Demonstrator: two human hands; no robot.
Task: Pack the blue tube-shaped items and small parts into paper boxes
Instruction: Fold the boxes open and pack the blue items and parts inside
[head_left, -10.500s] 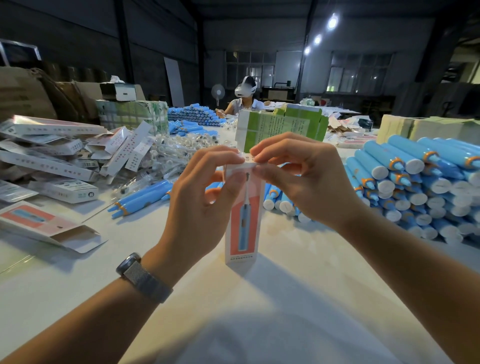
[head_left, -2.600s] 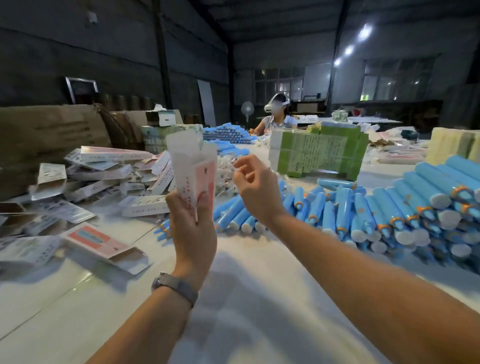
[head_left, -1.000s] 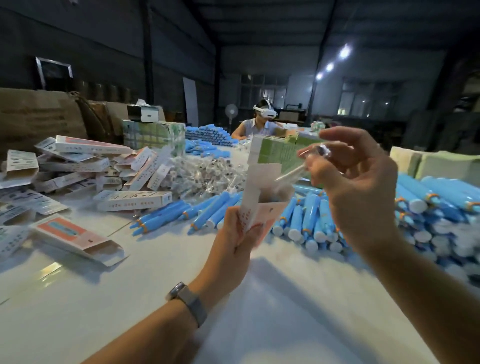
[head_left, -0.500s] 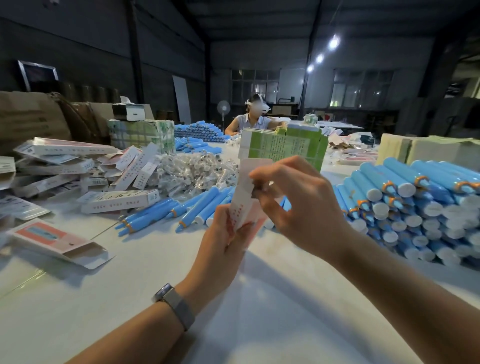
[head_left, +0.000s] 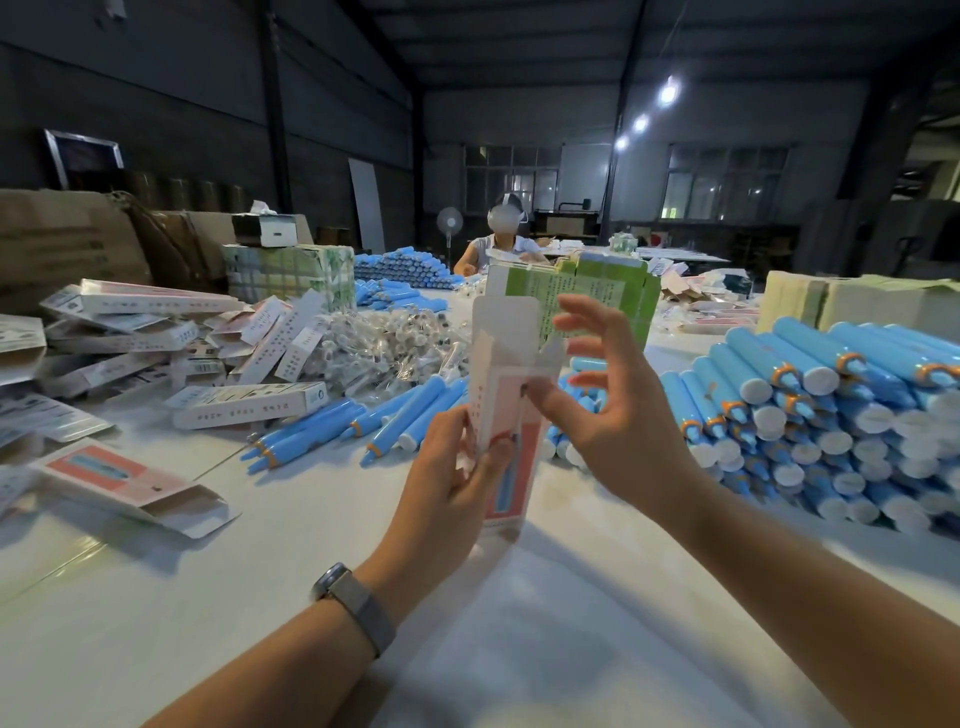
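My left grip is wrapped round the lower half of the paper box, frame centre, holding it upright with the top flaps open. Right grip sits spread just beside it, holding nothing, thumb tip touching the box's front near the mouth. Loose blue tubes lie on the white surface behind the box; a bigger stacked tube pile at right. Flat boxes heaped at left.
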